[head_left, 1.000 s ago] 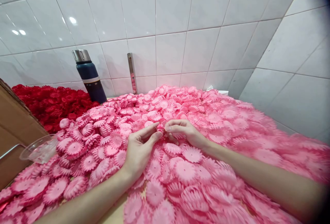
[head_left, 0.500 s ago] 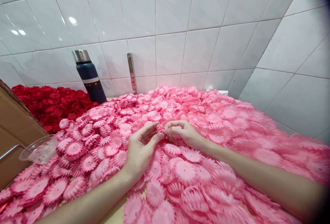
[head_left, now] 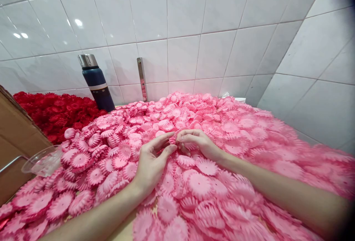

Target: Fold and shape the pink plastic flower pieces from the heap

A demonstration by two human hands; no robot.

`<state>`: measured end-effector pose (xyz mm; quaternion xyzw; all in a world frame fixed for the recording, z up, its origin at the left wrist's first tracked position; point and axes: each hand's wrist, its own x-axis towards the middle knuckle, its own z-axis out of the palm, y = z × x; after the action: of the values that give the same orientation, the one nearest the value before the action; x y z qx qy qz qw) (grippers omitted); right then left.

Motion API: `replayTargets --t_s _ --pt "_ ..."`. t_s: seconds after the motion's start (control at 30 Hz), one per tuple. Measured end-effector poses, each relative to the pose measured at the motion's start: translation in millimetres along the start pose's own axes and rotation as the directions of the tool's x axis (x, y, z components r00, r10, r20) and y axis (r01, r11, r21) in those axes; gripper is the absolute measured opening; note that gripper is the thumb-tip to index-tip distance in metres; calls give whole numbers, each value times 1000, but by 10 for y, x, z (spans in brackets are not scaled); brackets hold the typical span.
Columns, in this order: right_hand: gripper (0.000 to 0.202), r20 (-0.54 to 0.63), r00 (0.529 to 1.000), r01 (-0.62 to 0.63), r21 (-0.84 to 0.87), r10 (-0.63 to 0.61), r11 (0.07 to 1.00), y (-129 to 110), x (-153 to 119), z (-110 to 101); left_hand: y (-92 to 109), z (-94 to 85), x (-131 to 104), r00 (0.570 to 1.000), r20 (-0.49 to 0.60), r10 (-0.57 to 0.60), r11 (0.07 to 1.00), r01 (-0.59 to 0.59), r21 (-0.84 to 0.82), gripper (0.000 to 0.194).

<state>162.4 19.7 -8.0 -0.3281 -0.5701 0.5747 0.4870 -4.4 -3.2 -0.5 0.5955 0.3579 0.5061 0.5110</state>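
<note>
Left hand [head_left: 151,161] is pinching a pink flower [head_left: 173,139] between thumb and fingertips. The flower is lying directly between both hands, above the pink pile [head_left: 199,183]; neither hand is standing clearly nearer. Right hand [head_left: 203,144] is bunching its fingertips at the flower's right edge; whether gripping, cannot tell. Fingers are obscuring the flower's axis.

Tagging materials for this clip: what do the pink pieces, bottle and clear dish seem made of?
Pink pieces: perhaps fabric, matte, with thin frilled edges. Bottle: probably metal; dark coated body, silvery cap. Clear dish: likely plastic; glossy, see-through.
</note>
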Motion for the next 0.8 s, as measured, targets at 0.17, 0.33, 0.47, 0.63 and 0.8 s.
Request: replayTargets --t_s 0.17,0.33,0.47,0.63,0.8 --pt "12 -8 1000 -10 28 10 1000 -14 -13 18 10 6 -4 1000 10 -2 1000 3 -8 29" --pt "10 17 1000 -5 30 5 1000 -14 -25 24 19 10 3 1000 12 -14 1000 14 -14 29" --pt "10 11 1000 -7 26 7 1000 -3 -31 16 15 6 0 1000 15 -9 1000 9 -9 29" --pt "9 2 1000 14 10 -14 1000 9 -28 19 17 6 -12 1000 19 -12 1000 13 -20 29" --pt "12 -9 1000 22 -44 -23 999 4 -19 27 10 -2 6 1000 28 -10 1000 10 -11 30"
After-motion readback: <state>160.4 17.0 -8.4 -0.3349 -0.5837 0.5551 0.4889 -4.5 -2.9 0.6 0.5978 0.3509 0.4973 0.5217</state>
